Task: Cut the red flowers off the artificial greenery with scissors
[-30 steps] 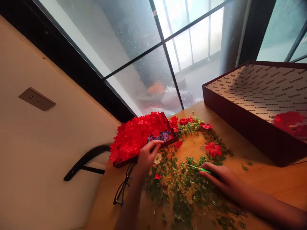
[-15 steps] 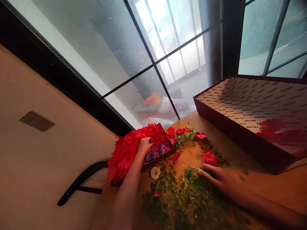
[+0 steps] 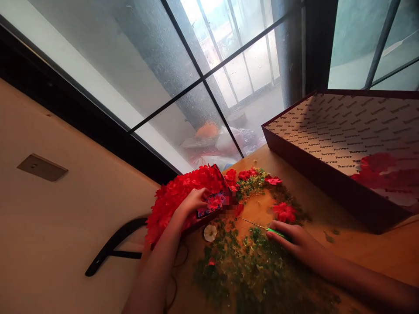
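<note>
A: How is the right hand (image 3: 296, 246) set on that green-handled metal pick (image 3: 277, 233)?

B: Nicely for fine work. Its fingers (image 3: 275, 226) are closed round the green grip, low over the table (image 3: 360, 257), and the thin shaft points left, towards the small box.

A: And the left hand (image 3: 191, 203)?

B: It lies on a heap of red fabric flowers (image 3: 176, 205) in a dark red box (image 3: 204, 225) at the table's far left corner. The fingers are curled over the flowers, but I can't tell whether they're pinching one. A colourful printed card (image 3: 212, 204) sits in the box just beside them.

A: What makes this hold a good one?

B: The pick's point sits over a bare patch of wood, well apart from the left hand, so it can't jab those fingers or snag the loose green and gold scraps (image 3: 252, 266) spread towards the near edge.

A: What else is close by?

B: A white flower (image 3: 210, 233) lies near the small box, and a red flower (image 3: 284, 212) lies just past the pick. At the far right, there's a large open box (image 3: 340, 131) lined with printed paper.
</note>
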### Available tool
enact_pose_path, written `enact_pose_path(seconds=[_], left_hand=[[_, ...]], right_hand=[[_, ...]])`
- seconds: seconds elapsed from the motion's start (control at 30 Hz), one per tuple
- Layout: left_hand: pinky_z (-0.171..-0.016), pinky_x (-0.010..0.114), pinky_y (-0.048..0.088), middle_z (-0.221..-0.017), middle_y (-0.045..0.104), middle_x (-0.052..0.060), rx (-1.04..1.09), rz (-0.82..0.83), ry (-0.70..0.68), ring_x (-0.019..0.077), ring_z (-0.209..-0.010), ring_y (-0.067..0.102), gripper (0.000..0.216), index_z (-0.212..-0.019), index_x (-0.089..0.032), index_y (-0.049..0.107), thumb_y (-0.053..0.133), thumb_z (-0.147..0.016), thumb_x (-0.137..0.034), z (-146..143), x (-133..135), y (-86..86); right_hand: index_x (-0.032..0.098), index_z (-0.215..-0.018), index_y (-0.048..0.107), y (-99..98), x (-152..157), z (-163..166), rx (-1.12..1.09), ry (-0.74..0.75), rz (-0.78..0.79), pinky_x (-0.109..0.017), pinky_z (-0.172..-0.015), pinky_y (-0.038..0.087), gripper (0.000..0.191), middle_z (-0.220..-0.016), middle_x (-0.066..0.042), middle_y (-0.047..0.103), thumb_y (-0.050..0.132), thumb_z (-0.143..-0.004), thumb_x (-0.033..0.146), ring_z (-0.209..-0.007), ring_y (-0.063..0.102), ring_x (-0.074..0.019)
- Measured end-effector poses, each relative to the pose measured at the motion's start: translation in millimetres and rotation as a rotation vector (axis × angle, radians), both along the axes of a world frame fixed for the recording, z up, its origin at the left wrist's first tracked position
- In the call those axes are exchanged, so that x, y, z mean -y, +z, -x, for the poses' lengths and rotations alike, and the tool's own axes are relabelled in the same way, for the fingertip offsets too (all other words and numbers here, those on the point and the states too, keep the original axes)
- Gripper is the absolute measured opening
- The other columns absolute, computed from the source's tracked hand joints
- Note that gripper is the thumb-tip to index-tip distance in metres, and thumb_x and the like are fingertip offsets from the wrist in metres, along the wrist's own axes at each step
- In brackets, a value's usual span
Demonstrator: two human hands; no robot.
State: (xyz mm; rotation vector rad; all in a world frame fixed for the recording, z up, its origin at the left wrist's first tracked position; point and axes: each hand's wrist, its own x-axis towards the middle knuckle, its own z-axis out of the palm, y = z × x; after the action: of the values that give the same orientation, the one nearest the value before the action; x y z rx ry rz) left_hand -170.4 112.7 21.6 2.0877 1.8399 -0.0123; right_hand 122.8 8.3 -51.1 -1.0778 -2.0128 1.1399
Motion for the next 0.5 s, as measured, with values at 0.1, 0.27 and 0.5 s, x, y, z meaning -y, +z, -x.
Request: enact_pose_path(seconds=[0.1, 0.27, 0.5], left_hand=[[-0.058, 0.022, 0.04, -0.069, 0.06, 0.001, -0.005, 0.007, 0.008, 0.0145, -0.064, 0.054, 0.036, -0.091, -0.016, 0.058, 0.055, -0.055, -0.011, 1, 6, 2.1], [-0.057, 0.021, 0.041, -0.071, 0.062, 0.002, 0.078, 0.018, -0.045, 0.014, -0.065, 0.056, 0.019, -0.081, -0.016, 0.059, 0.05, -0.066, -0.024, -4, 12, 16.1], [-0.071, 0.025, 0.04, -0.079, 0.062, 0.003, 0.109, -0.058, -0.129, 0.0167, -0.076, 0.055, 0.018, -0.075, -0.018, 0.061, 0.051, -0.069, -0.031, -25, 4, 0.8]], right_hand=[[0.016, -0.073, 0.049, 0.3, 0, 1, -0.006, 0.005, 0.005, -0.022, -0.057, 0.039, 0.033, -0.068, -0.001, 0.056, 0.03, -0.083, 0.041, -0.062, 0.052, -0.012], [0.016, -0.072, 0.047, 2.9, 0, 0, -0.015, 0.028, 0.026, -0.021, -0.056, 0.038, 0.031, -0.067, 0.0, 0.054, 0.031, -0.084, 0.039, -0.062, 0.051, -0.0111], [0.016, -0.073, 0.049, 1.3, 0, 0, -0.024, 0.023, 0.016, -0.022, -0.057, 0.038, 0.03, -0.068, -0.001, 0.056, 0.032, -0.083, 0.039, -0.061, 0.05, -0.0111]])
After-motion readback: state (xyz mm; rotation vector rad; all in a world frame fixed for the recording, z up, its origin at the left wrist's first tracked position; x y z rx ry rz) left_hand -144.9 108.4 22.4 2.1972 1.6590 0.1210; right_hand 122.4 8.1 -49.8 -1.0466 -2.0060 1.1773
